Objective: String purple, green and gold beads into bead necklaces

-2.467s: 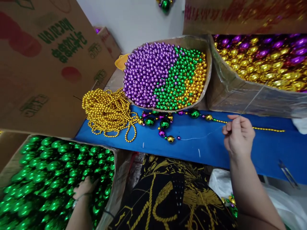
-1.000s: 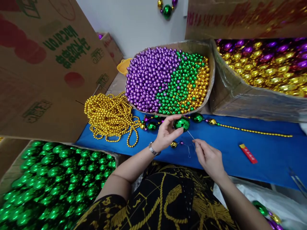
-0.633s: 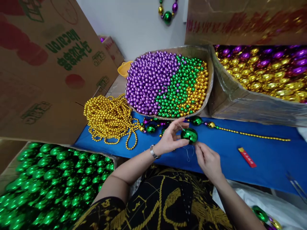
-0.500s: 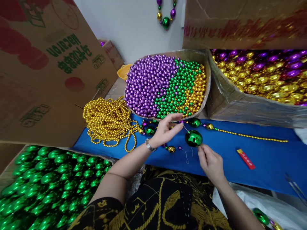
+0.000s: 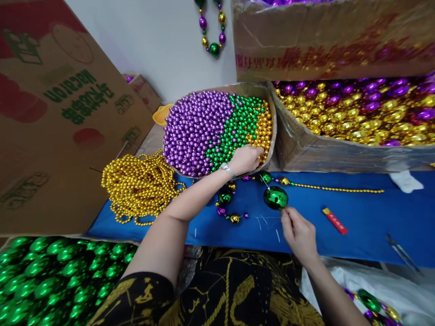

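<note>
Two hands work apart: the right hand (image 5: 299,232) pinches the thread just under a large green bead (image 5: 275,197) above the blue desk (image 5: 360,213), while the left hand (image 5: 247,158), fingers curled, digs into gold beads in the bead tray (image 5: 272,136).

A plain white wall (image 5: 159,40) closes the far side, evenly lit, with a short string of purple, gold and green baubles (image 5: 212,31) hanging against it. A surface covered in bright blue cloth (image 5: 360,213) runs from left to right. Large brown cardboard cartons crowd its edges: a printed flap (image 5: 64,122) leans at the left edge, and another carton with red lettering (image 5: 322,40) stands at the far right corner. White plastic sheeting (image 5: 390,280) lies below the near right edge.
</note>
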`<state>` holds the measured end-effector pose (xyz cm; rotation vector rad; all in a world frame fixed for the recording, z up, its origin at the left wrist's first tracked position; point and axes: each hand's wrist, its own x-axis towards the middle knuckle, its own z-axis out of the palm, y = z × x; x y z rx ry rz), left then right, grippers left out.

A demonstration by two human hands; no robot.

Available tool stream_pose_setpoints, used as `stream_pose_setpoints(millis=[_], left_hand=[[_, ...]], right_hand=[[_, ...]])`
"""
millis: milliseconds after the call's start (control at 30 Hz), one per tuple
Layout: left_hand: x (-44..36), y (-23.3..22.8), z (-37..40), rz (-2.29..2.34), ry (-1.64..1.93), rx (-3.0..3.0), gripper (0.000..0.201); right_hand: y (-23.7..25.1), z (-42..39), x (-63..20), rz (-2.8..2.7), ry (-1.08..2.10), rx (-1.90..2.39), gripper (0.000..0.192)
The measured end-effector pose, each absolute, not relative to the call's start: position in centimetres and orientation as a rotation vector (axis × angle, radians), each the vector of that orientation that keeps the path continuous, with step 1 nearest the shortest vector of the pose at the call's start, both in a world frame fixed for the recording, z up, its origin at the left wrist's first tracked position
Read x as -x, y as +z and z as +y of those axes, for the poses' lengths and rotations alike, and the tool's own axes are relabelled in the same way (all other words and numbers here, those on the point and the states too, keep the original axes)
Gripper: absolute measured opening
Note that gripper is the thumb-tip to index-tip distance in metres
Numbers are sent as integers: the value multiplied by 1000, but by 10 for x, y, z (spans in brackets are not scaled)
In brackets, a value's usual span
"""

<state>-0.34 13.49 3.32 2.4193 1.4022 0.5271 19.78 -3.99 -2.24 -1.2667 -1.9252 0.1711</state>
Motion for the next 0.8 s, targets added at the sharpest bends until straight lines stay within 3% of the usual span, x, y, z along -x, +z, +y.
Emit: stream_pose_setpoints(millis=[100,200,300,567,800], left_hand=[[12,38,115,1122,905,-1723,23],[17,43,88,861,992,-1082,27],[15,46,67,792,1000,-810,29],[13,44,53,826,1015,-901,33],[-2,26,39,912,1027,-1210,35]], right_hand=[[-21,-39,-202,-1907,171,1294,15],[-19,-37,-203,-1896,178,1300,16],[-17,-35,-200,-1894,191,1285,16],[-19,-36,-199,-1926,169,1281,16],[-49,-35,-208,-1926,173,1403,21]])
